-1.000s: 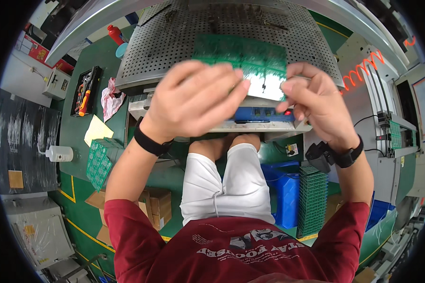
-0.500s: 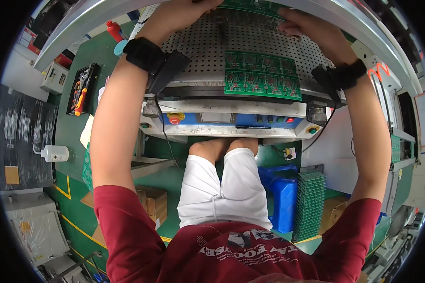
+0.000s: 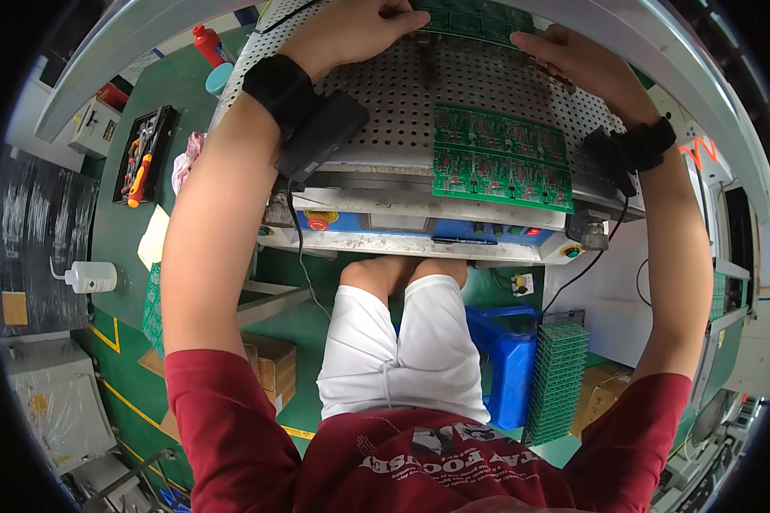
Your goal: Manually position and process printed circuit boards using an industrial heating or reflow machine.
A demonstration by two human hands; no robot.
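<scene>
A green circuit board panel [image 3: 475, 20] lies at the far side of the perforated metal plate [image 3: 385, 94], cut off by the top of the picture. My left hand [image 3: 359, 30] pinches its left end between thumb and fingers. At the right end, my right hand [image 3: 577, 61] has its thumb on the board's edge, with the other fingers curled below. Closer to me, a second green circuit board panel [image 3: 502, 158], filled with small components, rests on the plate and overhangs its front edge. Neither hand touches that one.
Below the plate runs a blue control panel with a red emergency stop button [image 3: 319, 221] and a pen [image 3: 464, 241]. A grey metal frame [image 3: 659, 51] arches over the far side. Left are a tool tray [image 3: 145, 158] and a squeeze bottle [image 3: 91, 276]; below right, a blue stool [image 3: 512, 376] and stacked green racks [image 3: 558, 376].
The view has shifted, so the plate and both panels sit lower in the picture. More of the far board and of both hands shows. Both hands remain at its ends.
</scene>
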